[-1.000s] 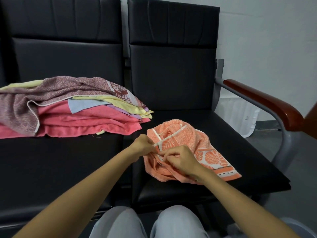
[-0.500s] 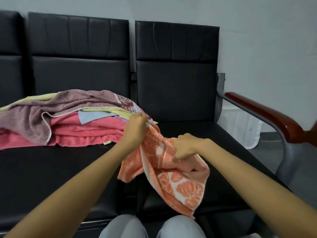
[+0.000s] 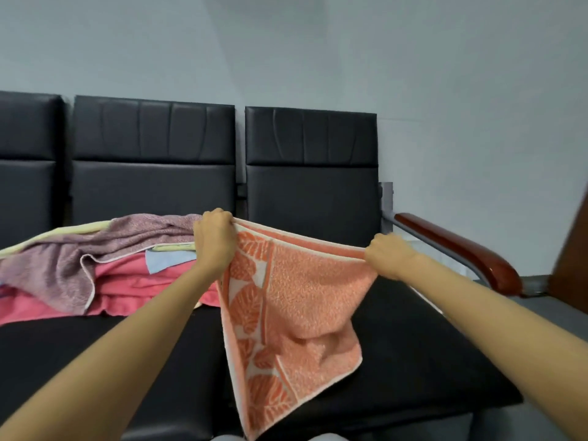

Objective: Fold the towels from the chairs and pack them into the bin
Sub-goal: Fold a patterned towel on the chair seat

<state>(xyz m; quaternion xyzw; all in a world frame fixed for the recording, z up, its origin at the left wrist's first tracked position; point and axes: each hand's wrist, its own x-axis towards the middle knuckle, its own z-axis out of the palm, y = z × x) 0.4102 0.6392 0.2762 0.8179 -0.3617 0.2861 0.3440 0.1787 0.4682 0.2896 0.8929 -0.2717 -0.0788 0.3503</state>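
Two hands: left hand (image 3: 214, 240) and right hand (image 3: 386, 254) each clamp a top corner of the towel (image 3: 302, 297), fingers curled round the hem, well apart.
Towel: orange, with a leaf border down its left side. It hangs spread from the top edge, in the air over the right seat (image 3: 429, 345). The lower edge is slack and skewed toward the near left.
Change: a second ago I saw it bunched on that seat, both hands close together at one hem. Half a second ago it was lifted but crumpled. Now the hands have parted and the top edge is drawn nearly taut.
Meaning: I judge the opening-out done. The first fold is not yet made.
Pile (image 3: 105, 268): more towels lie heaped, unfolded, on the left seat (image 3: 95, 361), just beyond the left hand.
Bin: I cannot make it out in this view.
Next: bring the two corners together, or first lay the towel flat on the right seat.
Risk: the slack lower corner may fold in crooked.
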